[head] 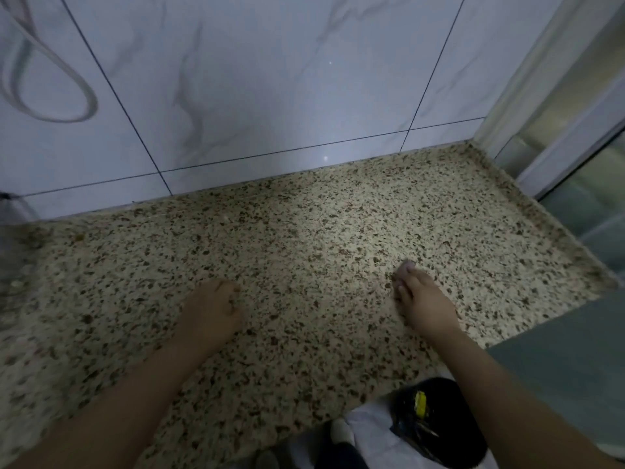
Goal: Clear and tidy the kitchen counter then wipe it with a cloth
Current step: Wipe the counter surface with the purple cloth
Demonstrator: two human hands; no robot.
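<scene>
Speckled beige-and-brown stone forms the counter [304, 231], which is bounded at the back by a wall of pale marbled tiles [270, 79] with dark grout lines. At the right, the counter's raised rim is seen running diagonally from the back corner toward the near side, just beside a metal-framed glass panel [575, 130]. The near edge is cut off at the lower right, where a grey floor [558, 367] is visible below. A looped pale hose [50, 79] is seen against the tiles at the upper left, and a small brown crumb [79, 237] lies near the back edge on the left. A wide stretch of bare stone is left between the hands and the back wall and out to both sides.

The left hand [211, 309] is placed palm down on the counter near the middle, its fingers curled under loosely; nothing is seen held in it. The right hand [419, 299] is set to its right, well apart, with fingers [404, 269] fairly straight and tips touching the stone; nothing is gripped. No cloth can be made out in view.

Below the near edge, between the forearms, a black bag [439, 424] with a yellow scrap inside is seen on the floor beside something white.
</scene>
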